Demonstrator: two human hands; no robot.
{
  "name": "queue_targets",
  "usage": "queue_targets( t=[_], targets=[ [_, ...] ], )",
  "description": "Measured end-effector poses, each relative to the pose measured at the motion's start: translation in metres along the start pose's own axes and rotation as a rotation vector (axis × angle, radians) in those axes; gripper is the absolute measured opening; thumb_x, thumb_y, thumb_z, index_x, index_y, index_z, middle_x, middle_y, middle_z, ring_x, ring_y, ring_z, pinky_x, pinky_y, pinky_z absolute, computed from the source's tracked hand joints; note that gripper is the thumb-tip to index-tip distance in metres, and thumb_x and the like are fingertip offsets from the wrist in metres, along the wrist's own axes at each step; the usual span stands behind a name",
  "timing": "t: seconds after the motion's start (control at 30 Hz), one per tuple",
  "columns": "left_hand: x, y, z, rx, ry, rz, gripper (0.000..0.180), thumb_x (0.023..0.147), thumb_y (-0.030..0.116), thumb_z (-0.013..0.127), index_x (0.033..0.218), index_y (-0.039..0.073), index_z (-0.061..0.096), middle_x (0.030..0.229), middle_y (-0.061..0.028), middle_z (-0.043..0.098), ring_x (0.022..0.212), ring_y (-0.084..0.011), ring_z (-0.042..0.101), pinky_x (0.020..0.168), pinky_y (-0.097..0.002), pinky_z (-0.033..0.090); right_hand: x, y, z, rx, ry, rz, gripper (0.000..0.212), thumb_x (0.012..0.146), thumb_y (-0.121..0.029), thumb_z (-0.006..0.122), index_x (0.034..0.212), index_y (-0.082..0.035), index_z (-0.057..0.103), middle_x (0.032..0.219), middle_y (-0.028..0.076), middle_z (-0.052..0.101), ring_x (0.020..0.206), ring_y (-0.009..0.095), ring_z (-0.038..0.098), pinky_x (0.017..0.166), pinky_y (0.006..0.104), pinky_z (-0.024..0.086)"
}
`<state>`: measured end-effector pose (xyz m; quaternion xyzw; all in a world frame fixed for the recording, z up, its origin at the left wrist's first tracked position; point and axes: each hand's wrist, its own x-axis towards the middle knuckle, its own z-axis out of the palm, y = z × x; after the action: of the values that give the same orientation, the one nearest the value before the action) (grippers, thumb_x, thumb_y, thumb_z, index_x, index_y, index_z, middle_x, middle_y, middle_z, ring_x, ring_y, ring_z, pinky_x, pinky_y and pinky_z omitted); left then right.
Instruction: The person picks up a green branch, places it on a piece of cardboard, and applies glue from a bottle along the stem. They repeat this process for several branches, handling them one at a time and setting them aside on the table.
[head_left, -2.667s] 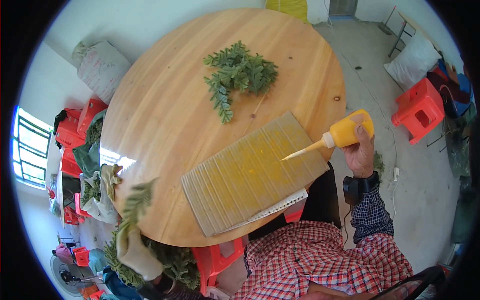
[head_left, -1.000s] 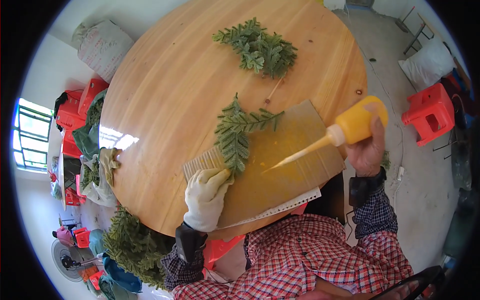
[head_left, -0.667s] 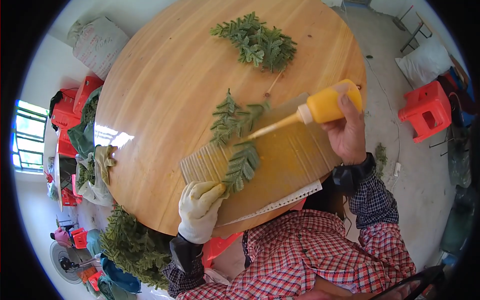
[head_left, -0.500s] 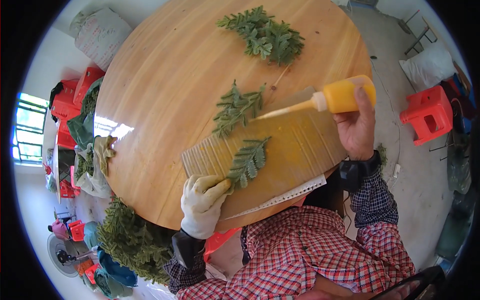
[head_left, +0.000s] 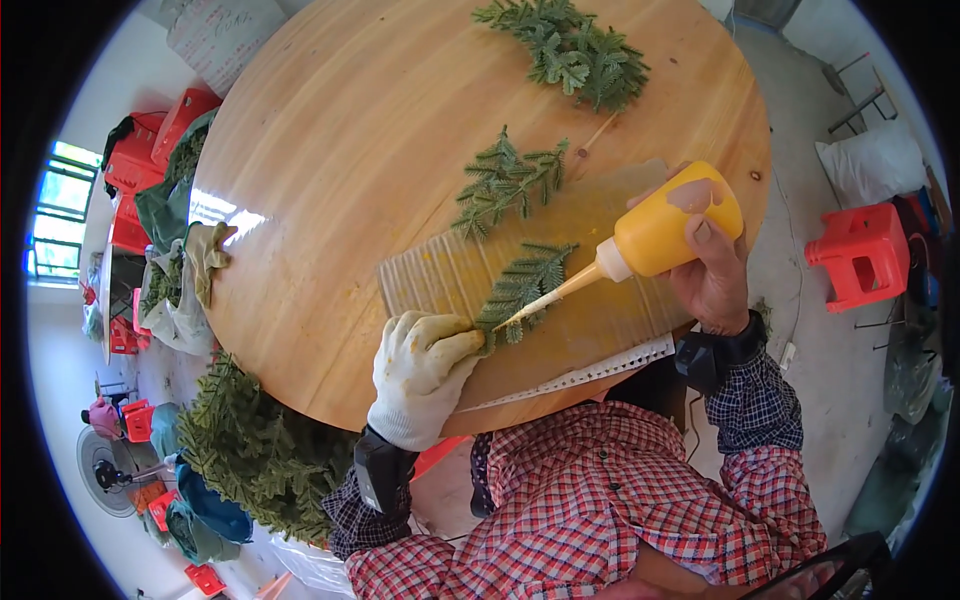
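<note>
Head, left hand [head_left: 420,372] pinching sprig [head_left: 527,277], right [head_left: 715,285] clasping bottle [head_left: 660,235]

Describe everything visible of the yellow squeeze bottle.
The yellow squeeze bottle has a smooth, rounded body that looks like plastic, a pale collar and a long, tapering nozzle, paler toward its tip. A dull pinkish patch marks its side; what that is remains unclear. Gripped in the bare right hand, it tilts nozzle-down toward the left, above the cardboard. Its tip is at the green sprig pinched by the gloved left hand; whether they touch cannot be told.
</note>
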<state>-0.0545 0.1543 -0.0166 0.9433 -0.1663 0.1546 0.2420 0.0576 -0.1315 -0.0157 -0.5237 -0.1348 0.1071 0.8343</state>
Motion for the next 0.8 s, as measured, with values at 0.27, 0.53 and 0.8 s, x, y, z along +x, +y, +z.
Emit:
queue_targets(
  t=[0.27, 0.53, 0.8],
  targets=[
    [0.002, 0.000, -0.001, -0.026, 0.015, 0.048, 0.024, 0.066, 0.003, 0.072, 0.088, 0.010, 0.064, 0.091, -0.0050, 0.062, 0.080, -0.0266, 0.057, 0.071, -0.0374, 0.045, 0.005, 0.003, 0.011, 0.019, 0.125, -0.048, 0.045, 0.086, -0.023, 0.064, 0.119, -0.002, 0.043, 0.101, 0.015, 0.062, 0.079, 0.017, 0.064, 0.054, 0.0248, 0.051],
    [0.003, 0.001, -0.002, -0.025, 0.001, 0.043, 0.026, 0.065, 0.003, 0.072, 0.089, 0.010, 0.064, 0.092, -0.0054, 0.062, 0.081, -0.0271, 0.057, 0.072, -0.0379, 0.046, 0.010, -0.003, -0.020, -0.049, 0.085, 0.020, 0.050, 0.088, -0.029, 0.061, 0.127, -0.002, 0.043, 0.111, 0.020, 0.059, 0.100, 0.029, 0.063, 0.079, 0.0385, 0.056],
    [0.000, 0.000, -0.001, -0.041, -0.018, -0.009, 0.020, 0.068, 0.009, 0.072, 0.088, 0.012, 0.068, 0.094, -0.0015, 0.063, 0.086, -0.0243, 0.056, 0.078, -0.0361, 0.044, 0.017, -0.003, 0.007, 0.042, 0.132, -0.023, 0.039, 0.085, -0.021, 0.065, 0.116, -0.003, 0.048, 0.096, 0.009, 0.060, 0.075, 0.015, 0.064, 0.049, 0.0232, 0.050]
  ],
)
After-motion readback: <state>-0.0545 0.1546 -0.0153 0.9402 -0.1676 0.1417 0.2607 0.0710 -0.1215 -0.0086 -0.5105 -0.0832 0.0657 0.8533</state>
